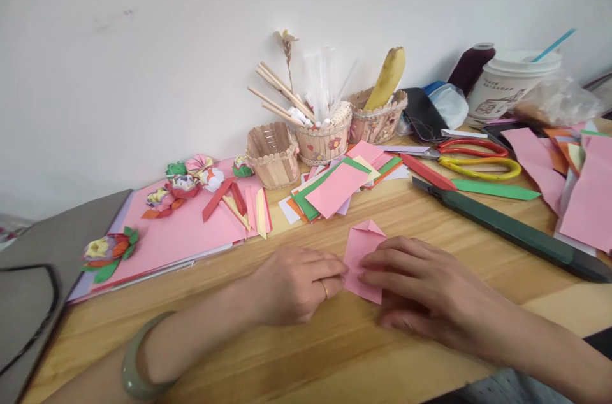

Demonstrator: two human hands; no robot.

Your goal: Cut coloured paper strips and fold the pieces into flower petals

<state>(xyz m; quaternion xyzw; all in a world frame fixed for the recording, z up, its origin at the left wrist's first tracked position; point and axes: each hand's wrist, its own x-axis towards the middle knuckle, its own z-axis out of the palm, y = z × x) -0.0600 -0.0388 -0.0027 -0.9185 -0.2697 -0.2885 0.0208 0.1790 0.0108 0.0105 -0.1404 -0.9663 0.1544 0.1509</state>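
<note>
A small pink paper [359,253] lies on the wooden table, its far end folded in at a corner. My left hand [297,284], with a ring on it and a bangle [138,359] further up the arm, has its fingers together, their tips at the paper's left edge. From the right, my right hand [415,283] rests its spread fingers on the paper's right part, with the thumb lower down beside the paper. Just beyond is a pile of coloured paper strips [337,187], a pink one on top.
Folded paper flowers [184,184] and strips lie on pink sheets [157,239] at the left. Wooden baskets [272,158] stand along the wall. Scissors [478,165], a dark green long tool [507,224], a paper cup [509,82] and more pink paper [590,194] are at the right.
</note>
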